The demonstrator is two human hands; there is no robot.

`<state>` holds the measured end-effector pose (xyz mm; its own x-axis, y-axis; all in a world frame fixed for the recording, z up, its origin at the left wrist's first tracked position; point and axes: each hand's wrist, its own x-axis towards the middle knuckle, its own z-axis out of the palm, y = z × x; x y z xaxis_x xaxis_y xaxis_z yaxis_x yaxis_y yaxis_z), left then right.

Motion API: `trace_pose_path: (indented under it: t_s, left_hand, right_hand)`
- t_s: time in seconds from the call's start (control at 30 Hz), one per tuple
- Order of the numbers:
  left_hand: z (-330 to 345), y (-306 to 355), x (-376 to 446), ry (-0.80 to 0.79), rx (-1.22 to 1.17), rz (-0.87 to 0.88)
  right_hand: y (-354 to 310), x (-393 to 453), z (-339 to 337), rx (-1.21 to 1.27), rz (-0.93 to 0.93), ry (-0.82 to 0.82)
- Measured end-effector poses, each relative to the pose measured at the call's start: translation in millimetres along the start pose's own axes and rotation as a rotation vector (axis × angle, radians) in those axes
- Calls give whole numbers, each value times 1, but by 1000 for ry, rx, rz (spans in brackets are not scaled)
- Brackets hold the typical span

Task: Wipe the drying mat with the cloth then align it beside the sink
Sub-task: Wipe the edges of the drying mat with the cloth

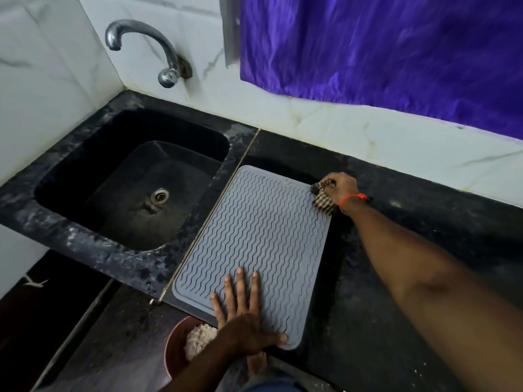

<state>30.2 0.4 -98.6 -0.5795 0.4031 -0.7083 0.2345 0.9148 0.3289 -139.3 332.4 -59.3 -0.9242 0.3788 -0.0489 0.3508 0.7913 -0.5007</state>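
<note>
1. The dark stone worktop (396, 250) runs the whole width, meeting white marbled wall tiles (311, 123) at the back, and a purple curtain (396, 52) hangs over the upper right.
2. Sunk into the worktop's left part is the black sink (70, 179), with its metal drain (160, 196) near the middle of the basin and a curved chrome tap (147, 49) fixed to the wall above it.
3. And there's the grey drying mat (254, 236), ribbed in wavy lines, lying flat on the worktop just to the right of the sink; its long left edge runs close along the thin metal joint strip (215, 210) that separates the sink slab from the rest.
4. Left hand (243, 312) is down flat on the mat's near end, fingers straight and spread, thumb out toward the near right corner (pressing, not gripping).
5. Right hand (338, 189) reaches across to the mat's far right corner, fingers curled tight round a bunched checked cloth (324, 200) that touches the mat's edge there; a red thread (355, 197) circles that wrist.
6. Down below the worktop edge, a reddish bowl (175, 352) holding something pale shows partly behind the left forearm.
</note>
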Motion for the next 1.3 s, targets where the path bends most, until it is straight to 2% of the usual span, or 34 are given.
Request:
trace_pose_path:
  t_s: [0.13, 0.23, 0.3, 0.43, 0.57, 0.7, 0.87, 0.97, 1.3]
  left_hand:
    - [2, 0, 0, 12, -7, 5]
    - [2, 0, 1, 40, 6, 19]
    - [2, -1, -2, 66, 15, 40]
    - [9, -8, -10, 205, -48, 82]
    - [17, -25, -20, 344, -2, -44]
    - [11, -42, -22, 321, 79, -126]
    - [5, -42, -18, 232, 39, -115]
    - [1, -39, -15, 213, 17, -144]
    - [-3, -38, -17, 200, -42, -131]
  right_hand:
    - [-1, -10, 4, 153, 90, 160]
    - [-12, -33, 2, 199, 35, 183]
    - [-23, -62, 6, 234, -89, 77]
    - [-48, -144, 31, 205, -348, -275]
    - [-73, -216, 62, 149, -459, -390]
    - [-80, -251, 80, 68, -525, -454]
    - [-77, -259, 84, -119, -719, -439]
    - [-72, -252, 83, -190, -762, -443]
    - [-49, -155, 61, -157, -569, -265]
